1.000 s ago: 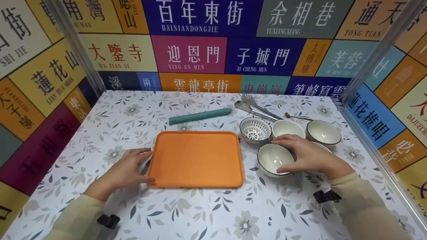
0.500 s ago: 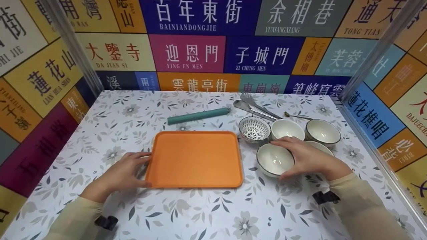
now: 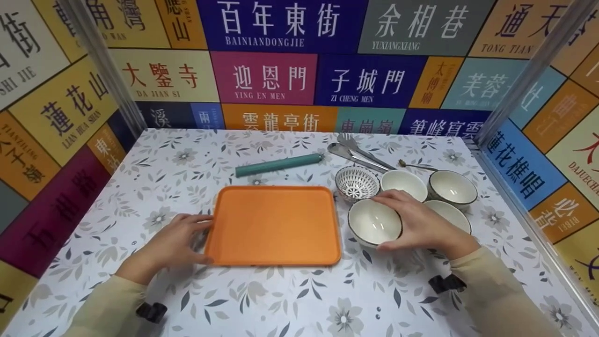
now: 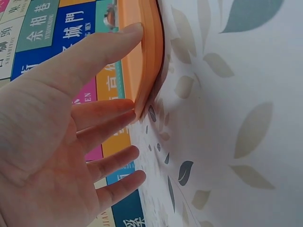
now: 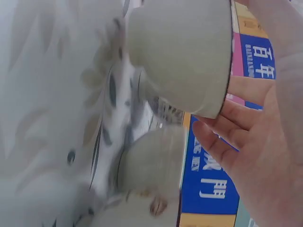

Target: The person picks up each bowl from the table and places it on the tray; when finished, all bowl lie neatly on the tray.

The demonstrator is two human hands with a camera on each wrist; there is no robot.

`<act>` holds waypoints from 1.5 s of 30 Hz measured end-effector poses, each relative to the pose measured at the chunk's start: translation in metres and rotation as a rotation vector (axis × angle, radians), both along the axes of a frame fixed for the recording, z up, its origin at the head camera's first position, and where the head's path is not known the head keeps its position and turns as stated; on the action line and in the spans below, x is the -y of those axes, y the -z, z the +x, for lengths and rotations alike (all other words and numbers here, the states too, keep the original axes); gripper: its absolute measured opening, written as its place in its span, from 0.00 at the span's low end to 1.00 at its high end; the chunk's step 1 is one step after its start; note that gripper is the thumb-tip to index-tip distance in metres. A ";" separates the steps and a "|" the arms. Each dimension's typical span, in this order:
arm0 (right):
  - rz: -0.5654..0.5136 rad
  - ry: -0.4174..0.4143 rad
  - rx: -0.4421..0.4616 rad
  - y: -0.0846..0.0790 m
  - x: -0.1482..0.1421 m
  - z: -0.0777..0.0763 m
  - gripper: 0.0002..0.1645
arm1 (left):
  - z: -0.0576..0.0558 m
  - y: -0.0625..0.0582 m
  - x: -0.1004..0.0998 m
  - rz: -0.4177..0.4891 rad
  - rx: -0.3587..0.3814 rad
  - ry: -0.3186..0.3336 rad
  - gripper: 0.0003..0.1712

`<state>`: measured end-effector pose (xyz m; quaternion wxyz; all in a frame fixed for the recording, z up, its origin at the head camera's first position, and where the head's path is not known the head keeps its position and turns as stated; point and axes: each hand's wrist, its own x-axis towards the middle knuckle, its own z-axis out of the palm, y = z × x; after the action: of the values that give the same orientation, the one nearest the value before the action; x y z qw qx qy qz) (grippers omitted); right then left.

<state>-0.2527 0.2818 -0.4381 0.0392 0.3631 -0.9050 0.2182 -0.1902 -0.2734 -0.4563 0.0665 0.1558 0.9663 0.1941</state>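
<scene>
My right hand [image 3: 419, 224] grips a cream bowl [image 3: 373, 223] with a dark rim, thumb at the near side and fingers at the far side. The right wrist view shows this bowl [image 5: 175, 56] with fingers along its rim, close over the table. My left hand [image 3: 168, 245] is at the left edge of an orange tray [image 3: 276, 227]. Seen from the left wrist, the thumb lies against the tray's rim [image 4: 150, 52], two fingertips touch its corner, and the other fingers are straight and spread. Nothing lies on the tray.
Behind and right of the held bowl stand a patterned bowl [image 3: 357, 183], a white bowl [image 3: 405, 183] and two cream bowls, one [image 3: 453, 187] farther back, one [image 3: 451, 215] partly behind my hand. A green stick [image 3: 279, 164], a fork [image 3: 362, 149] and spoons lie at the back.
My right hand has taken hold of the near bowl and shifted it a little left, toward the tray, uncovering more of the bowl behind. The left hand stays at the tray's edge.
</scene>
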 end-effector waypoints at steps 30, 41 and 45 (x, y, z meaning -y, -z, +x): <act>-0.122 0.088 0.180 0.006 0.221 -0.042 0.70 | 0.000 -0.006 -0.007 -0.036 0.012 -0.002 0.50; -0.063 0.047 0.203 0.008 0.305 -0.063 0.70 | -0.002 -0.005 -0.003 -0.034 0.025 -0.008 0.49; -0.071 0.075 0.227 0.013 0.318 -0.071 0.69 | -0.002 -0.005 -0.003 -0.033 0.020 0.012 0.49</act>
<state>-0.3236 -0.0359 -0.4509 -0.0426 0.3003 -0.9083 0.2881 -0.1923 -0.2706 -0.4517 0.0798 0.1583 0.9677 0.1794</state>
